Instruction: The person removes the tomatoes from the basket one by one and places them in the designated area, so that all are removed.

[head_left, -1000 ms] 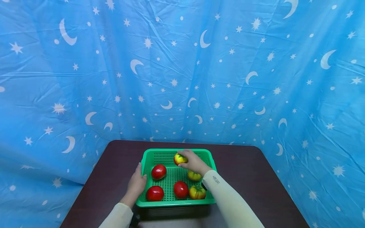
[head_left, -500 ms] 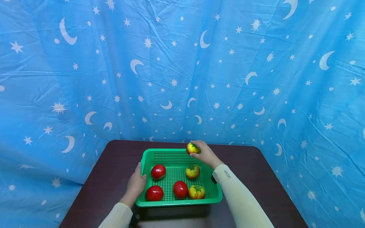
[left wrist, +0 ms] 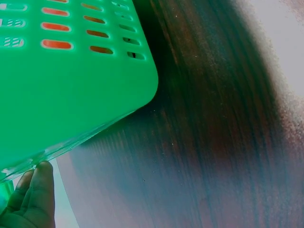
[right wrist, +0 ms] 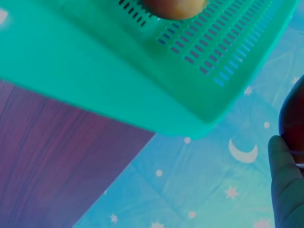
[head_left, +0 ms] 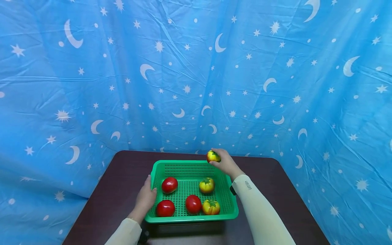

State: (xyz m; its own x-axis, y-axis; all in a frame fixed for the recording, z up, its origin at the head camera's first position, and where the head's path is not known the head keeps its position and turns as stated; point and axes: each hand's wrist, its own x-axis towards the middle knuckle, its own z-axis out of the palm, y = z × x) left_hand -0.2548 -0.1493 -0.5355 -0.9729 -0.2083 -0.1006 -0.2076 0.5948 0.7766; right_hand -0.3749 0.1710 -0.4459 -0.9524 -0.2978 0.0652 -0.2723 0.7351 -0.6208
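A green plastic basket (head_left: 190, 220) holds several tomatoes. My left hand (head_left: 145, 199) grips its left rim, thumb at the top; in the left wrist view, fingertips (left wrist: 43, 171) meet the edge. Up over the far right corner, my right hand (head_left: 227, 165) holds a yellow-and-red tomato (head_left: 212, 156) with a green leafy top. Only a dark part of that tomato (right wrist: 293, 121) shows at the right wrist view's edge. Inside the basket lie red tomatoes at the left (head_left: 169, 185), front left (head_left: 165, 208) and front middle (head_left: 193, 204), plus yellowish ones at the right (head_left: 207, 185) and front right (head_left: 211, 207).
The basket stands on a dark brown wooden table (head_left: 263, 190), whose far edge lies a little behind it. A blue curtain (head_left: 196, 85) printed with white moons and stars hangs behind and along both sides.
My right hand has carried the tomato from over the basket's middle to the right, up and away over the far right corner. The left hand has stayed on the rim.
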